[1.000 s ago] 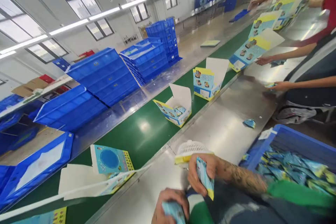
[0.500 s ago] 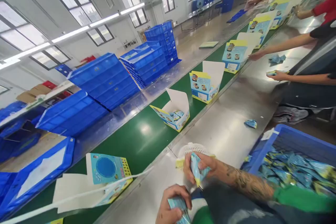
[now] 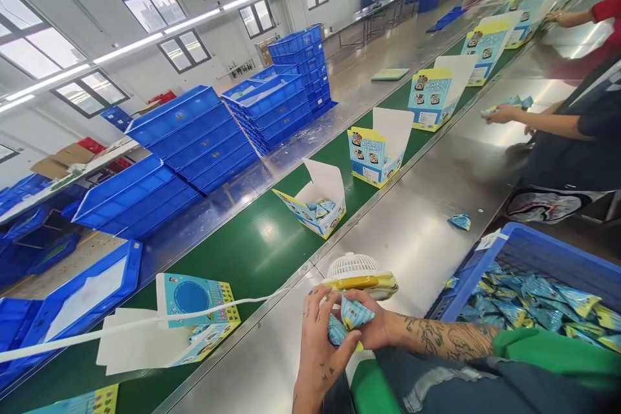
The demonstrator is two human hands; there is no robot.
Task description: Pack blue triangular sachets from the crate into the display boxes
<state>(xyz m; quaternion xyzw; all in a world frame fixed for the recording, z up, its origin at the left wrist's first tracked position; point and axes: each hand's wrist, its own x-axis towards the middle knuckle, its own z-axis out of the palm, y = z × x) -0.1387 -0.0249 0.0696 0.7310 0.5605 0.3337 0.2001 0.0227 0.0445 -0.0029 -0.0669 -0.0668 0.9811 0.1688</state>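
Note:
Blue triangular snack packets are in both my hands, which meet above the metal table edge. My left hand (image 3: 317,343) curls around one packet (image 3: 336,331), partly hidden by the fingers. Against it, my right hand (image 3: 376,323) grips another blue packet (image 3: 356,312). Just behind them a white and yellow fan (image 3: 359,270) lies on the table. At my right, a blue crate (image 3: 521,239) holds many packets of the same kind (image 3: 538,297). One loose packet (image 3: 458,222) lies on the metal surface beyond the fan.
A green conveyor belt (image 3: 242,249) carries open display boxes, among them one with packets inside (image 3: 334,213) and one at left (image 3: 194,301). A white cable (image 3: 233,303) crosses the near box. Blue crates (image 3: 194,142) stand beyond the belt. Co-workers' hands (image 3: 502,114) work at right.
My left hand has risen to meet my right, bringing the packets together. A co-worker's arm has drawn back from the boxes at right.

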